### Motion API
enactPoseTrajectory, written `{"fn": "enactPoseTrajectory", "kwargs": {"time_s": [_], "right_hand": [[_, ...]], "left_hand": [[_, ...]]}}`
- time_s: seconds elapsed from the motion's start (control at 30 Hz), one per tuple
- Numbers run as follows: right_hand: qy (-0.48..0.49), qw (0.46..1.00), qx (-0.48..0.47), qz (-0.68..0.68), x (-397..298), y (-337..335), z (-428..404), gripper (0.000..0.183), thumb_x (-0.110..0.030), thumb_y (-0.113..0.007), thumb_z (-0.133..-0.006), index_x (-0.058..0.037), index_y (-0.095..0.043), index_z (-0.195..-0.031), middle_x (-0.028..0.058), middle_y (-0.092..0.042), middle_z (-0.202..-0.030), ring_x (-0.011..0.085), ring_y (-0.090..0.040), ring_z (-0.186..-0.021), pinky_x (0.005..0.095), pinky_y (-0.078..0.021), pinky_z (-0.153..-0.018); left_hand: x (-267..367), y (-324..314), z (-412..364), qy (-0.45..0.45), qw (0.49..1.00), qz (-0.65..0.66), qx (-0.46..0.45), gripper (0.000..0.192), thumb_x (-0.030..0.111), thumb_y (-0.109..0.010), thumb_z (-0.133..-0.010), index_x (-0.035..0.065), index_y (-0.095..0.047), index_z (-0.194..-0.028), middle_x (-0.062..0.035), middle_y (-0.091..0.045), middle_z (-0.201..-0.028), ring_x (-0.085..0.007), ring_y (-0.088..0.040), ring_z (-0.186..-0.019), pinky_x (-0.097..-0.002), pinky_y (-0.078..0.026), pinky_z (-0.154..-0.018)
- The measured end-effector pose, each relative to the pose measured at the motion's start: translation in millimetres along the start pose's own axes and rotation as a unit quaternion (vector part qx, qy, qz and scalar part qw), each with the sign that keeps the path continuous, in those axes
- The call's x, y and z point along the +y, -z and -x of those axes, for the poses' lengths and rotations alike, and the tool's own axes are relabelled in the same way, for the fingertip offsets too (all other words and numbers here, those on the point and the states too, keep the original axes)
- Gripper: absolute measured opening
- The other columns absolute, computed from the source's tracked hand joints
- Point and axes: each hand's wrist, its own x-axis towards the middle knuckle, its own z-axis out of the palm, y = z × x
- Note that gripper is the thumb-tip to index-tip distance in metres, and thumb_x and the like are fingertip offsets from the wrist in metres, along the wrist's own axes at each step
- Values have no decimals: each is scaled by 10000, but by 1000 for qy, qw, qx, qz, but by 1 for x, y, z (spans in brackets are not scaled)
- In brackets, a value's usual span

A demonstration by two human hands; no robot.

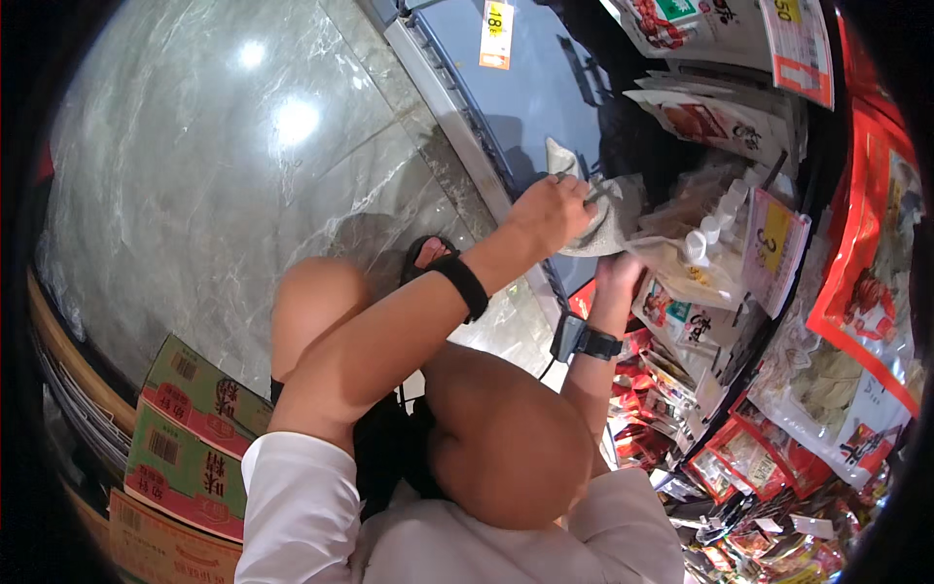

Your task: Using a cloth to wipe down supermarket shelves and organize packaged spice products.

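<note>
My left hand (pixel 552 215) has its fingers closed on a crumpled light grey cloth (pixel 609 226), over the edge of a blue-grey shelf board (pixel 540 95). Just below the cloth, my right hand (pixel 620 271) reaches in at the shelf, beside a clear pouch with a white screw cap (pixel 697 248). Its fingers are hidden behind the cloth and the pouches, so its grip cannot be told. One corner of the cloth stands up past my left fingers.
Hanging food packets (pixel 715 124) and price tags (pixel 773 252) crowd the right side. A metal shelf edge (pixel 445 106) runs beside the marble floor (pixel 219 182). Stacked cardboard boxes (pixel 182 445) stand at the lower left. My bent knees are close below my arms.
</note>
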Motion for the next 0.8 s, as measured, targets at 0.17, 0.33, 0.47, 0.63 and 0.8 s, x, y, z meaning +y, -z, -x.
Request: {"fn": "enactPoseTrajectory", "kwargs": {"time_s": [0.17,0.33,0.47,0.63,0.8], "right_hand": [[211,787,-25,579,16,-11,-42,613,-234,-545,-880,26,-348,-1399,176,-413,-1414,281,-386,-1304,356,-301,-1085],[278,870,-70,401,19,-14,-126,655,-177,-627,-832,49,-366,-1389,272,-507,-1311,350,-505,-1202,387,-366,-1035],[247,889,-70,380,17,-64,-123,611,-130,-591,-855,24,-371,-1404,235,-522,-1318,333,-504,-1207,380,-374,-1034],[315,804,0,505,1,-65,-147,521,-154,-551,-883,24,-433,-1359,249,-536,-1290,337,-512,-1196,392,-398,-1001],[307,786,-65,533,8,-88,-189,561,-256,-583,-848,38,-469,-1312,245,-548,-1274,355,-524,-1165,395,-401,-983]], "left_hand": [[-23,15,-4,-78,994,-49,-60,220,153,-545,-791,50,-641,-960,-52,-602,-900,-226,-595,-930,-339,-464,-866],[-20,9,-12,-70,994,-86,-13,284,150,-536,-807,37,-608,-1058,-64,-639,-971,-225,-604,-982,-329,-459,-888],[-47,8,-23,-30,991,-46,-123,278,117,-531,-818,34,-595,-1075,-86,-656,-962,-238,-646,-895,-350,-528,-783],[-62,30,-40,-101,985,-64,-128,263,97,-535,-820,56,-592,-1074,-79,-639,-846,-249,-657,-841,-371,-541,-713],[-67,50,-34,-117,982,-44,-143,302,140,-572,-799,104,-585,-1099,-68,-626,-800,-257,-648,-828,-381,-505,-749]]}}
